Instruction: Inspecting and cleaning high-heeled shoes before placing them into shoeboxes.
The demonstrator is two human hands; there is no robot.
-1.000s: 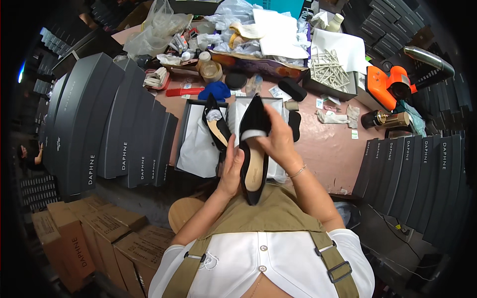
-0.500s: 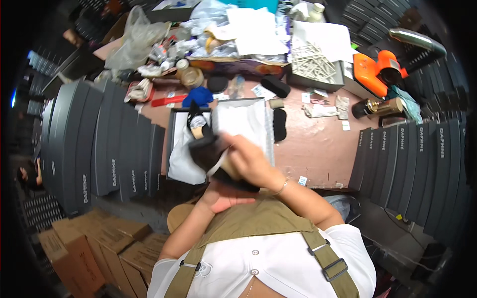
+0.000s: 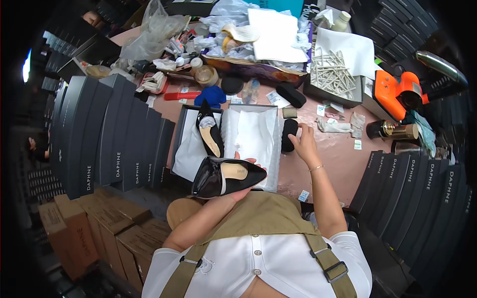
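A black pointed-toe shoe [image 3: 254,173] with a beige insole lies across my left hand [image 3: 240,194]. Its toe points right, and my fingers wrap around its far side. My right hand [image 3: 306,145] is at a black oval pad [image 3: 288,135] on the table, its fingertips closed on the pad's right edge. In front of me sits a grey shoebox [image 3: 179,158] lined with white paper. Another black shoe [image 3: 210,135] rests inside it, with crumpled paper in the toe. Beside it is the box lid [image 3: 272,186], also holding white paper.
Stacked dark shoeboxes [image 3: 107,144] line the left, and more boxes [image 3: 402,191] stand at the right. Toward the back are a blue cloth [image 3: 210,97], a tray of white sticks [image 3: 332,69] and an orange device [image 3: 387,94]. Brown cartons [image 3: 94,238] sit at lower left.
My right hand has left the shoe and moved right to the black pad. The shoe now lies level in my left hand, with its opening upward.
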